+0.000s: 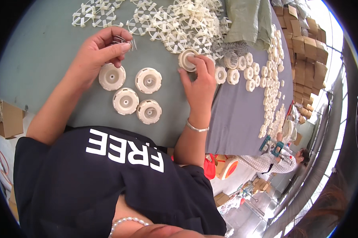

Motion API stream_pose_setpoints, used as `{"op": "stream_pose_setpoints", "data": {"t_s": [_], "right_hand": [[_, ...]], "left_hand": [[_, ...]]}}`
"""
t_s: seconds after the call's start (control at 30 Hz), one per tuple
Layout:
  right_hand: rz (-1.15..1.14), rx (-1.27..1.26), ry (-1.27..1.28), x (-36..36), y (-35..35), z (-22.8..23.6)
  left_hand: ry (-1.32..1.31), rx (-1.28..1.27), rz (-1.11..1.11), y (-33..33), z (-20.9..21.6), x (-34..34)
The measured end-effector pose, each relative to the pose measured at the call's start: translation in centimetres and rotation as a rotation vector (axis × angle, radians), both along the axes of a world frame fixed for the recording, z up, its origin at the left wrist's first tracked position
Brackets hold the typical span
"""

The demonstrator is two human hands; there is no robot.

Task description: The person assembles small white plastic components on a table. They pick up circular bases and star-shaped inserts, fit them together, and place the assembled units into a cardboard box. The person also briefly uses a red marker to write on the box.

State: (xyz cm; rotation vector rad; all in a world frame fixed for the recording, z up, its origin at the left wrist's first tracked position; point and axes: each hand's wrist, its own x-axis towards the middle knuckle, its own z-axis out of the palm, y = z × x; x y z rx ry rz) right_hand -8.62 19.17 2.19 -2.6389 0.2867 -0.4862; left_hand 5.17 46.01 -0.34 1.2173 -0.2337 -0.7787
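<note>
My left hand [94, 53] is closed in a pinch on some thin, curved metal wires [125, 41] that look like a coil spring. Below it on the table lie several cream plastic round caps, among them one cap [111, 77] close under my fingers and another cap [148, 80] further right. A clear ring shows inside some of them. Over to the right, my right hand [201, 81] has its fingers on the rim and centre of another round cap [185, 60], beside the pile of white parts.
White plastic clip rings [187, 23] are heaped at the far side of the green table [48, 59]. Metal springs [236, 47] lie by a pale green sack [248, 20]. More caps [272, 79] cover the grey cloth at right. A co-worker [280, 162] stands beyond, near stacked cartons [306, 51].
</note>
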Motion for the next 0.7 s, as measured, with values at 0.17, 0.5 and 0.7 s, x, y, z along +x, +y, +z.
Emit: {"op": "stream_pose_setpoints", "data": {"t_s": [0.17, 0.5, 0.7], "right_hand": [[0.0, -0.02, -0.084, -3.5, 2.2, -1.4], [-0.08, -0.079, -0.08, -2.6, 2.5, -1.8], [-0.344, 0.734, -0.038, -6.5, 4.2, -0.2]], "left_hand": [[0.003, -0.012, 0.063, -0.2, 0.1, -0.3], [-0.001, -0.03, 0.011, -0.3, 0.0, -0.5], [0.027, -0.036, 0.086, 0.9, -1.1, -0.1]]}}
